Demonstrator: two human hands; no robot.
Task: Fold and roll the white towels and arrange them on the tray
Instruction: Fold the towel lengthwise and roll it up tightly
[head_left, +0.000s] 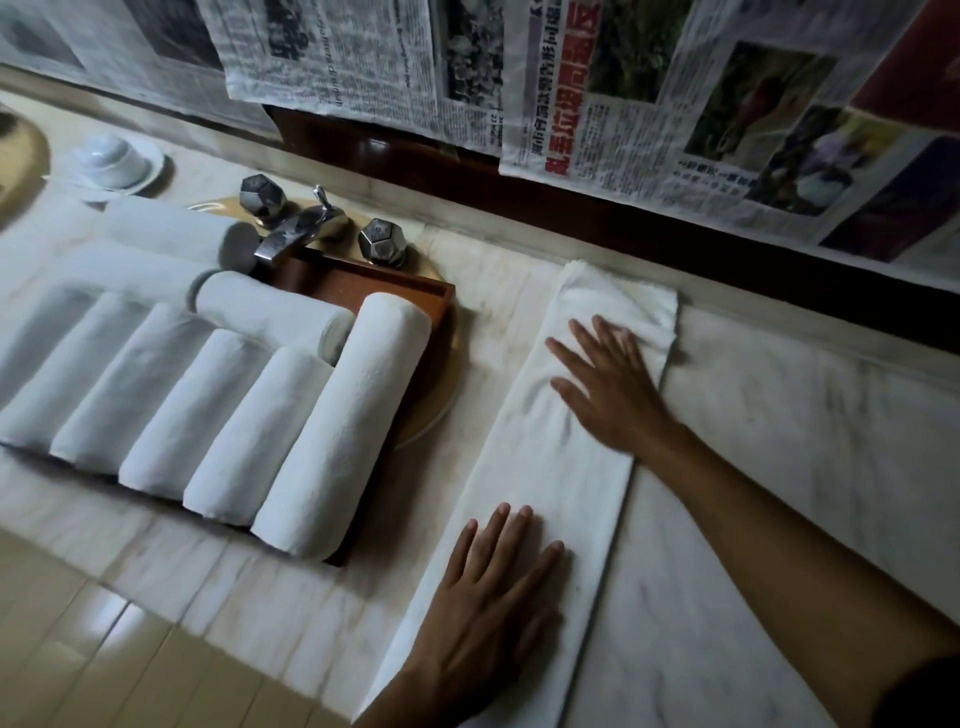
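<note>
towel (540, 467), white, folded into a long narrow strip, lies flat on marble counter (779, 441) at centre-right of frame, running from the bottom edge up toward the back ledge. left hand (488, 587) rests palm down on the strip's lower part, fingers straight and slightly apart, not gripping. right hand (608, 389) is palm down on the upper part, fingers spread wide and flat on the cloth, slightly blurred; its forearm comes in from the right edge.

wooden tray (415, 291) sits left of centre, over a sink basin, just beside the strip but not touching it. rolled towels (322, 415) fill the tray in a side-by-side row slanting toward the left edge. one more roll (270, 306) lies crosswise behind the row. further white rolls at upper left are too blurred to count.

metal faucet (296, 228) with two faceted knobs stands behind the tray. white lidded dish (114, 161) at upper left. newspaper sheets (675, 104) cover the wall across the top. pale floor tiles (78, 649) at lower left.
</note>
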